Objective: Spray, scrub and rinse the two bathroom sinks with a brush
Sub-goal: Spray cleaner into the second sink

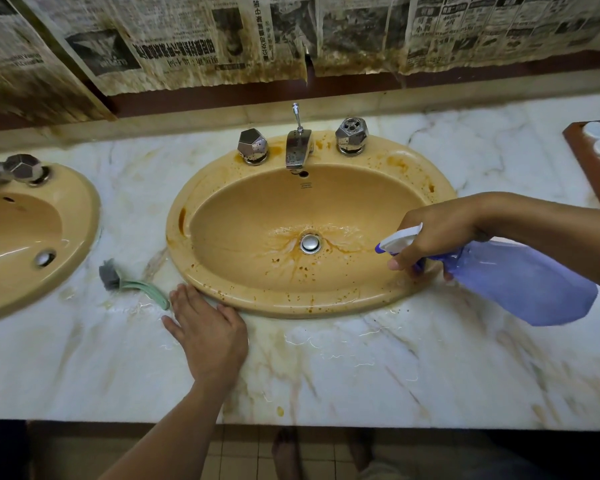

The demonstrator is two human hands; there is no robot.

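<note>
Sink (pixel 243 209) is centre frame, set in the counter (pixel 361 368); still dirty: brown speckles round the rim, a dark smear on its left edge, rusty streaks running down to the drain (pixel 310 243); the bowl looks wet near the drain.

Right hand (pixel 437 237) is wrapped round the neck of the spray bottle (pixel 520 282), one finger stretched out down by the trigger; the nozzle points into the bowl from its right side, bottle body hanging over the front rim and counter.

Left hand (pixel 205 327) lies flat on the counter by the sink's front-left rim, fingers straight, gripping nothing.

Brush (pixel 129 284) lies on the counter between the two sinks, handle end just beside the left fingertips; can't tell if they touch.

My read: spray stage on this sink; scrub and rinse still to do.

Other sink (pixel 21 237) is at the left edge, half cut off; it looks glossy and cleaner, but whether it's done or untouched I can't say.

Around: tap (pixel 297 150) between two faceted knobs (pixel 253 146) (pixel 352 136), all spotted; stained newspaper (pixel 187 39) on the wall behind; tray (pixel 570 143) with white lids far right; counter wet and stained in front.

Obstructions: nothing in the bowl; the tap and knobs crowd the back rim, so scrubbing there looks fiddly.
</note>
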